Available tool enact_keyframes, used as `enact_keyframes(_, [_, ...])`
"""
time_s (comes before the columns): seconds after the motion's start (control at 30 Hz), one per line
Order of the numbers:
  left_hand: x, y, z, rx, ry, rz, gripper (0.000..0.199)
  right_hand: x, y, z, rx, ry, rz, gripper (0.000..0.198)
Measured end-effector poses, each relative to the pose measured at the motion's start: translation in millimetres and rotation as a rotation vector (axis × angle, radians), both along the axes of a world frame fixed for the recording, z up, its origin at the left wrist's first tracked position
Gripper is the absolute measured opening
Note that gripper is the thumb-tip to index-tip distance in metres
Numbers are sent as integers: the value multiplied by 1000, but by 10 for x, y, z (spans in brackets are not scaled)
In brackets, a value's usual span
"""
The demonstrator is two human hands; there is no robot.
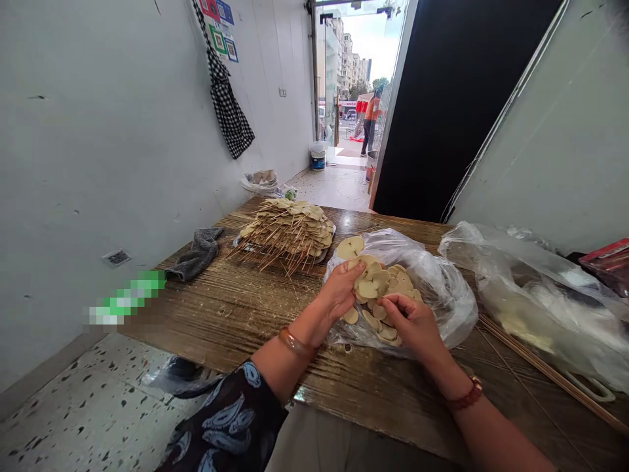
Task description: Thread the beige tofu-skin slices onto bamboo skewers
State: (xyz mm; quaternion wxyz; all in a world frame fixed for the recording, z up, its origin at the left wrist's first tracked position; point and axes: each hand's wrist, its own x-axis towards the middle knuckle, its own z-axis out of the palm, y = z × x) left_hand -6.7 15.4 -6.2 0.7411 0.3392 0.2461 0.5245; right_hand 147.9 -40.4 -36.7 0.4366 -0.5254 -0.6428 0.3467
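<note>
My left hand is closed on a bunch of thin, pale yellow round slices, fanned out over the bag. With fingertips pinched, my right hand is just to the right of the bunch; what it grips is too small to make out. Under both hands lies an open clear plastic bag with more loose slices in it. One slice stands out above my left fingers. To the left, skewers threaded with similar slices are piled on a tray, sticks pointing toward me.
A grey cloth lies at the left of the wooden table. Bare sticks and another plastic bag are at the right. Beyond the table are a bucket and a glass doorway, with a person outside.
</note>
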Motion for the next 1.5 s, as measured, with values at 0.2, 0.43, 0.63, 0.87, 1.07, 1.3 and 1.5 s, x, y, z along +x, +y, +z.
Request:
enact_keyframes(0.2, [-91,70,44,-97,-74,117,25,14,-1,20,-2,12,17,31])
enact_keyframes(0.43, [-265,197,49,-9,-38,185,27,27,11,-21,-70,36,84,32])
enact_keyframes(0.63, [-274,202,20,71,31,187,35,51,15,-28,-127,154,127,35])
enact_keyframes(0.87, [-203,172,-14,42,47,137,37,34,4,16,-180,247,125,38])
enact_keyframes(1.07, [-151,128,33,3,-24,117,24,36,11,22,-231,349,100,37])
enact_keyframes(1.3, [-147,151,31,-147,-78,112,21,16,15,41,-231,393,77,40])
enact_keyframes(1.5, [-155,138,-15,-108,1,19,19,30,35,20,-192,318,50,40])
